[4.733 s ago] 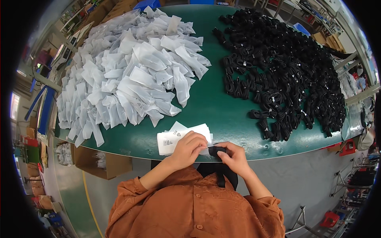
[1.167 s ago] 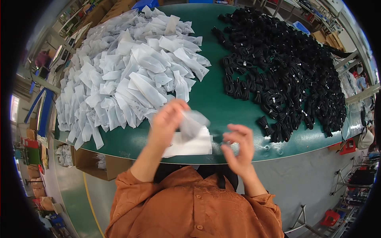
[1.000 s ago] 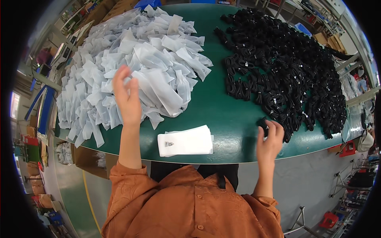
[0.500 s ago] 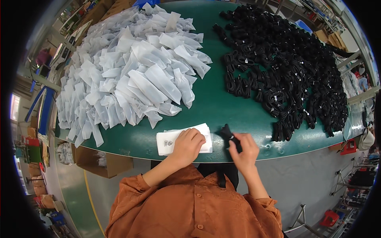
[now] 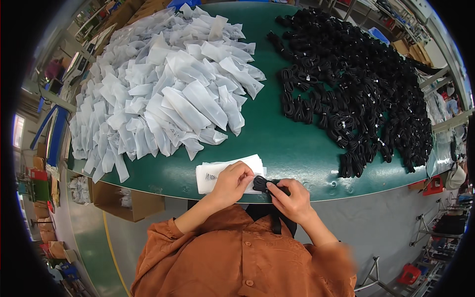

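Coiled black cable [image 5: 261, 183] is hanging over the surface's [image 5: 289, 148] near edge, just beside the stack of white bags [image 5: 210, 173]. Keeping the loops compact and level with the top bag's end would likely serve best. Right hand's [image 5: 294, 199] fingers are clamping the coil; left hand's [image 5: 228, 184] are curling over the stack, whether pinching a bag I cannot tell.

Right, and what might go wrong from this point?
The black cable bundle, held in the right grip beside the stack of white bags, could snag on a bag's edge. The left grip, over that unevenly squared stack, might drag several bags at once. The stack also lies close to the green table's near edge, so a knock could tip some off.
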Tool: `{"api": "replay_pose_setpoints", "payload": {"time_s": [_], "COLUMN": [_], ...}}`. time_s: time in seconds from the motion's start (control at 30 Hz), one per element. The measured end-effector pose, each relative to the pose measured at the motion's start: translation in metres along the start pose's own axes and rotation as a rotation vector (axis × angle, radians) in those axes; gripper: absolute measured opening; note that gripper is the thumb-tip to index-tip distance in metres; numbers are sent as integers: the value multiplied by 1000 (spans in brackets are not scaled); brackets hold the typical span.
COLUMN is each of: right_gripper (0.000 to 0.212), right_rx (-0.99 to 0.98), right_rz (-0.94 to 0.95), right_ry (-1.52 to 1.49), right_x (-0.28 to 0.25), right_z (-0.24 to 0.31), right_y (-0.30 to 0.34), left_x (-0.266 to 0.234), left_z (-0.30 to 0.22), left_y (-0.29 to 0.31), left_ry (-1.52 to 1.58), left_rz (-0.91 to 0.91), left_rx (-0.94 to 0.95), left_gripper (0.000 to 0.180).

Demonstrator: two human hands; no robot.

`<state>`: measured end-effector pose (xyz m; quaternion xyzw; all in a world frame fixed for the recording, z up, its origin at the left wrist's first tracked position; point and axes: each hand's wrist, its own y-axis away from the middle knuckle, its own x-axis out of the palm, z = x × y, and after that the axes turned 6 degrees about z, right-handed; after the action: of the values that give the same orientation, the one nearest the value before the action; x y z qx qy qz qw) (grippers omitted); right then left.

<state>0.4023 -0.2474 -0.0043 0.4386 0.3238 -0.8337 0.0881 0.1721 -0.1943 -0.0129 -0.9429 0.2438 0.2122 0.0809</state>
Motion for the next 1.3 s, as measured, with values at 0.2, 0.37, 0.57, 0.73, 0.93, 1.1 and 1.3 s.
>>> {"api": "replay_pose_setpoints", "payload": {"time_s": [0.2,0.37,0.57,0.73,0.93,1.1,1.3], "right_gripper": [49,50,42,28,12,12,25], "right_rx": [161,69,134,447,1123,1051,507], "right_rz": [-118,-130,4,44,197,139,43], "right_ry": [50,56,-144,-588,-1266,-1195,-536], "right_x": [6,13,11,7,2,11,13], "right_z": [-4,1,4,3,11,20,27], "right_y": [12,11,5,2,-2,0,-4], "left_x": [1,-1,0,-6,-8,-12,-8], "left_z": [5,-3,-4,-11,-16,-15,-7], "left_y": [0,-2,1,0,0,-3,1], "left_ry": [-189,-53,-4,-69,-124,-135,28], "left_rz": [-39,-11,7,-18,48,15,19], "left_rx": [99,-16,22,249,341,328,92], "left_gripper": [6,5,6,12,16,14,10]}}
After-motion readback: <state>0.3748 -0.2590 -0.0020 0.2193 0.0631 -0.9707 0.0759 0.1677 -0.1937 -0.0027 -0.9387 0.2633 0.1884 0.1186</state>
